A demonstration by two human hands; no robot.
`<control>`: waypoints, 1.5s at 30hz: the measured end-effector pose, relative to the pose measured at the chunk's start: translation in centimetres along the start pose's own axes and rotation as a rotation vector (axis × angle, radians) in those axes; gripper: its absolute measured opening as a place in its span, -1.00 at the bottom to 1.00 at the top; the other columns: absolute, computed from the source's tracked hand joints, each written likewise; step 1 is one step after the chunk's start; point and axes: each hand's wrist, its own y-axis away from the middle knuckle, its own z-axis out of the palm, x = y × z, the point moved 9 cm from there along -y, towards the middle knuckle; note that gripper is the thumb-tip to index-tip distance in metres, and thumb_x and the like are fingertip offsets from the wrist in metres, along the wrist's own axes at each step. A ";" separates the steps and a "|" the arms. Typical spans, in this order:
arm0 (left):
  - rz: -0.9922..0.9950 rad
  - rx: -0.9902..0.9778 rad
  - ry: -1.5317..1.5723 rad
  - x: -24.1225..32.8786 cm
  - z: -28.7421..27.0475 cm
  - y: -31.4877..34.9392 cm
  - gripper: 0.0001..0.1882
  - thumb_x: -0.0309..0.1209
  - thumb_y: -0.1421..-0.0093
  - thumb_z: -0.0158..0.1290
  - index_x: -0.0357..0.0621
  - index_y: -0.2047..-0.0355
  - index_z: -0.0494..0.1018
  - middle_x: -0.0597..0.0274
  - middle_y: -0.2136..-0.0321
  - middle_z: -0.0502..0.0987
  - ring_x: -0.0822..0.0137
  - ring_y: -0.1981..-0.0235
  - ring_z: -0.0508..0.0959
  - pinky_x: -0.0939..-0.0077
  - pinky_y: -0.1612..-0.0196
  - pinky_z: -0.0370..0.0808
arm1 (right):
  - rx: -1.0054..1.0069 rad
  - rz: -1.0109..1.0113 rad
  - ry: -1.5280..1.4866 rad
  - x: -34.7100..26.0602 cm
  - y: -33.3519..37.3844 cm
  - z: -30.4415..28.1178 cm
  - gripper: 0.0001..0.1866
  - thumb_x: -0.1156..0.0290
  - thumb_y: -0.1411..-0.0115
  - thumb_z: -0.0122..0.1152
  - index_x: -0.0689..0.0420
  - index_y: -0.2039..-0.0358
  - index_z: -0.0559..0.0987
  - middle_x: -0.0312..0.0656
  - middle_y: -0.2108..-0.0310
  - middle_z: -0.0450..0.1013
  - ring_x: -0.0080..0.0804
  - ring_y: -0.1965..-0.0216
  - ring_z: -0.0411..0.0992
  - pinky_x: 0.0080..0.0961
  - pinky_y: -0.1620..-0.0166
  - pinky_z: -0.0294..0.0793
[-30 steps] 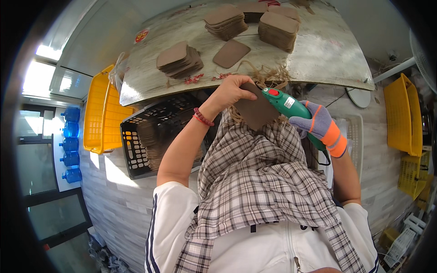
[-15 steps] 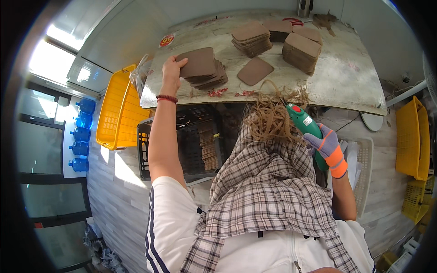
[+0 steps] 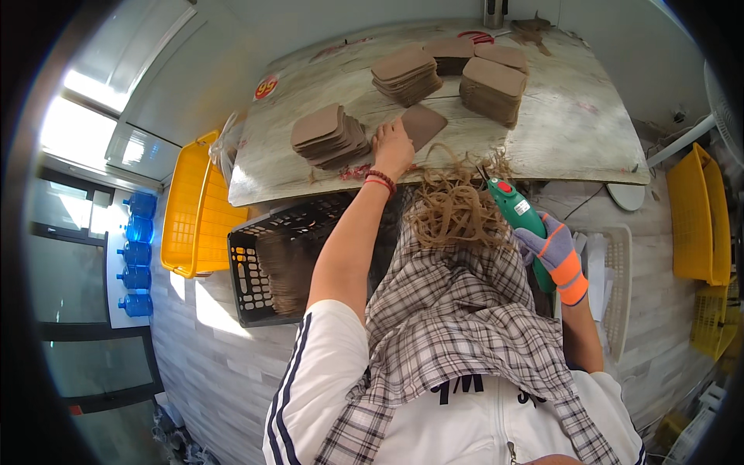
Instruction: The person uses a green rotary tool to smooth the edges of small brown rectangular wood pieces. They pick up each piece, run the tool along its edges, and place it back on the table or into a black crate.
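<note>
Apron first, then — what lies on it?

Checked cloth across the lap, with a tangled heap of tan strips on its far part, reaching up to the table edge.

And beside the knees?

To the left, a black crate with brown layers inside, too blurred to count; to the right, a pale basket holding white sheets.

What stands in the way on the table?

Red scraps lie along its near edge, just by the left wrist. A leaning brown stack sits close on the left, and more brown stacks rise farther back. Beyond the table's left end is a yellow basket, with blue bottles farther left.

Now the hands?

The right hand, gloved, is wrapped round a green hand tool, angled up and leftward, its thin tip beside the strips.

And the left?

Bare left hand, arm stretched forward, back of the hand up, fingers at the near-left edge of a single brown piece lying flat between the stacks — whether they pinch it or merely touch it, I cannot tell
</note>
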 end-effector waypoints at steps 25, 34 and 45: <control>-0.304 0.054 2.328 12.4 -1.3 6.6 -0.59 -0.73 -0.12 0.00 -0.20 0.01 0.30 0.17 0.05 0.42 0.22 0.03 0.45 0.30 -0.10 0.43 | 0.156 -0.139 -0.024 -2.6 1.0 -1.4 -0.51 0.28 -0.04 0.37 0.29 0.11 0.42 -0.29 0.51 0.46 -0.69 0.68 0.34 -0.72 0.62 0.34; -0.342 -0.045 2.278 14.3 0.0 8.2 -0.62 -0.73 -0.12 -0.01 -0.25 0.04 0.30 0.12 0.07 0.43 0.18 0.04 0.46 0.29 -0.08 0.45 | 0.177 -0.146 -0.071 -3.6 1.3 -1.7 -0.53 0.28 -0.04 0.38 0.29 0.14 0.43 -0.31 0.56 0.44 -0.69 0.67 0.35 -0.72 0.62 0.35; -0.264 -0.238 2.089 15.0 1.7 10.8 -0.66 -0.71 -0.12 0.00 -0.23 0.07 0.35 0.11 0.12 0.50 0.23 0.13 0.53 0.28 0.04 0.52 | 0.209 -0.187 0.022 -4.3 0.5 -3.7 -0.61 0.34 -0.07 0.32 0.27 0.15 0.45 -0.27 0.55 0.43 -0.61 0.65 0.38 -0.65 0.60 0.40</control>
